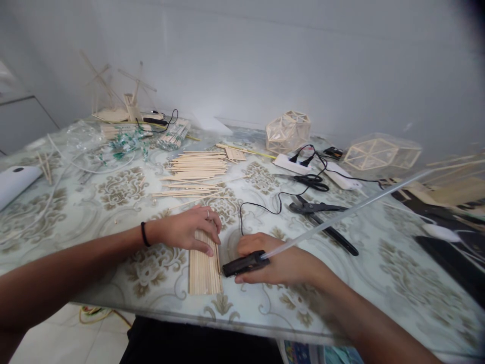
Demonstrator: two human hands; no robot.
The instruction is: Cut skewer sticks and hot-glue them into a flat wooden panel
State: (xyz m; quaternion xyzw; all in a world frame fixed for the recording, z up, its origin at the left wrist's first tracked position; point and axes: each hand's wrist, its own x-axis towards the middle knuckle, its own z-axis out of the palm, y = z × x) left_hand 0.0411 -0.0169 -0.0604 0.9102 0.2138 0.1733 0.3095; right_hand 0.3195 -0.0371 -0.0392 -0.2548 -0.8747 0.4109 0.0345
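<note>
A flat panel of thin wooden sticks laid side by side [203,278] lies near the front edge of the table. My left hand [191,227] grips it from above, thumb on its face and fingers curled over its far right edge. In my right hand [282,267] is a black hot glue gun [244,264], its nozzle close to the panel's right edge. A long clear glue stick [341,216] sticks out of the gun's rear toward the upper right. The trigger is hidden. Beyond the panel lies a pile of loose wooden sticks [199,166].
Pliers [322,217], scissors [312,181] and a white power strip [291,164] with black cords lie to the right. Wooden lattice models [288,132] stand at the back, stick windmills [132,103] at back left. Bagged sticks [174,134] and crumpled plastic are nearby.
</note>
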